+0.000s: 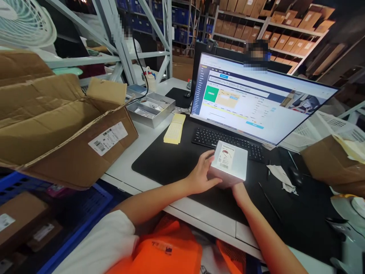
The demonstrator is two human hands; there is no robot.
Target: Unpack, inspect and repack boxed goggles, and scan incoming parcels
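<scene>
A small white box (pixel 239 161) with a printed label on its top is held over the black desk mat (pixel 159 163), just in front of the keyboard (pixel 207 137). My left hand (pixel 201 175) grips the box's left side, thumb along the near face and fingers on the far left edge. My right hand (pixel 239 192) is at the underside of the box near its front right corner; its fingers are hidden beneath the box. Behind the box stands a monitor (pixel 242 110) with a lit software page.
An open cardboard box (pixel 71 148) sits at the left, above a blue crate (pixel 97 198). Yellow slips (pixel 174 129) and a grey divided tray (pixel 154 110) lie beyond the mat's left part. A pen (pixel 269 201), a mouse (pixel 295 176) and a brown carton (pixel 333 161) are on the right.
</scene>
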